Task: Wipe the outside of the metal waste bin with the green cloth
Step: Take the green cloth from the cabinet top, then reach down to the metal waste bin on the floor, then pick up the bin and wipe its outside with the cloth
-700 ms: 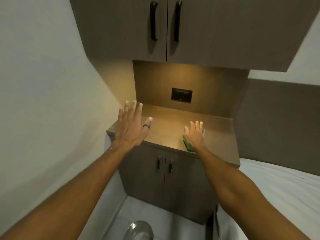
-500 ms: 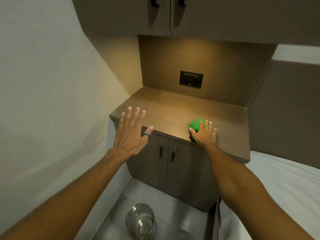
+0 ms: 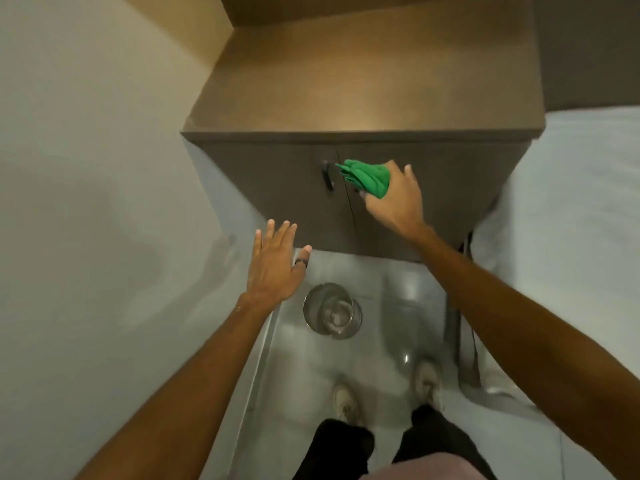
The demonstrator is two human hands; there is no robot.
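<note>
A small round metal waste bin (image 3: 331,310) stands open-topped on the pale tiled floor, just in front of the brown cabinet. My right hand (image 3: 394,199) grips the bunched green cloth (image 3: 367,177) in the air in front of the cabinet doors, well above the bin. My left hand (image 3: 277,265) hovers flat with fingers spread and nothing in it, up and left of the bin, a dark ring on the thumb.
The brown cabinet (image 3: 363,98) with two dark door handles (image 3: 327,174) fills the space ahead. A plain wall closes in on the left and a white bed (image 3: 581,209) on the right. My two feet (image 3: 346,401) stand on the floor just behind the bin.
My right hand picked the green cloth up off the cabinet top and carried it down in front of the doors. The view tilted down, and my left hand dropped toward the bin.
</note>
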